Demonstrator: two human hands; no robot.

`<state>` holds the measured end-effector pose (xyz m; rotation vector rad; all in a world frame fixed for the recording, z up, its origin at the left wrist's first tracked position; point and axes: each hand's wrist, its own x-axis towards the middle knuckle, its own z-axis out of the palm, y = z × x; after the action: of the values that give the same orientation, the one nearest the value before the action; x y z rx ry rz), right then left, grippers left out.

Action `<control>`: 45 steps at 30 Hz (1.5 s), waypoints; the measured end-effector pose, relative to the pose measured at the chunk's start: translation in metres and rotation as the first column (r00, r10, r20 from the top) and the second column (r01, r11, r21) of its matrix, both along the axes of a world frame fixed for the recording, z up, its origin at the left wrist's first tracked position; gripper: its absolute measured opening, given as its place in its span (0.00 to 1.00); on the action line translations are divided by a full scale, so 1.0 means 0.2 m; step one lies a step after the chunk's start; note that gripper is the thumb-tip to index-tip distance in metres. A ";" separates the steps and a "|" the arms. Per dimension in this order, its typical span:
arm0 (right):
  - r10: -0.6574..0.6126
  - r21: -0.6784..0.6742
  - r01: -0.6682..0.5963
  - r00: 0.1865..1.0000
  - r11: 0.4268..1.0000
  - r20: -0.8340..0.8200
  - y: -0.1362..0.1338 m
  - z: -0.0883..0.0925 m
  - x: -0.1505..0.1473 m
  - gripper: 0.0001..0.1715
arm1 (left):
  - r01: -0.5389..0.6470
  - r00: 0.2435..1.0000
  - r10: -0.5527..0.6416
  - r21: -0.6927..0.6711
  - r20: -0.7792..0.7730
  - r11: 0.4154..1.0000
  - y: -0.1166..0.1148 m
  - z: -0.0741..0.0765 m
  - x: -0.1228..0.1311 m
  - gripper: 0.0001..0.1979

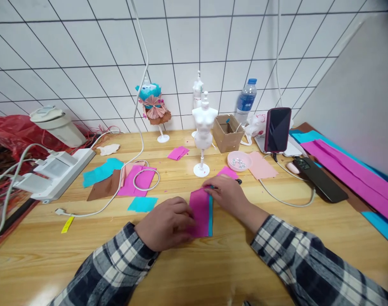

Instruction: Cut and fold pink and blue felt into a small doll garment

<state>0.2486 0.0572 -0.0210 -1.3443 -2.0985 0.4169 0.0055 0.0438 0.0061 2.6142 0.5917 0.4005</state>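
A folded piece of pink crepe paper (200, 210) lies on the table before me, with a blue strip (210, 216) showing along its right edge. At its lower left edge, my left hand (170, 223) has its fingers curled onto the paper; the fingertips are slightly blurred. The thumb and fingers of my right hand (226, 195) pinch the upper right corner. A dark slim object (238, 181) pokes out behind that hand, mostly hidden. Just beyond stands a small white dress-form mannequin (204, 123), undressed.
Behind stand a dressed mannequin (155, 106), a cardboard box (229, 135) and a water bottle (246, 100). A pink bowl (240, 161) holds small shiny pieces. Left are a power strip (62, 176), a loose white cable (95, 212) and paper scraps (103, 172); right, a phone (321, 178).
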 end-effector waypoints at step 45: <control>0.283 -0.240 -0.213 0.906 0.947 0.315 -0.25 0.07 -0.05 0.08 | -0.167 0.953 0.193 0.124 -0.234 0.978 -0.06 -0.02 0.09 0.11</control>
<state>0.2384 0.0068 -0.0077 -1.3408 -2.5976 0.5430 0.0227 0.0322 0.0028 2.7397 0.9195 0.1659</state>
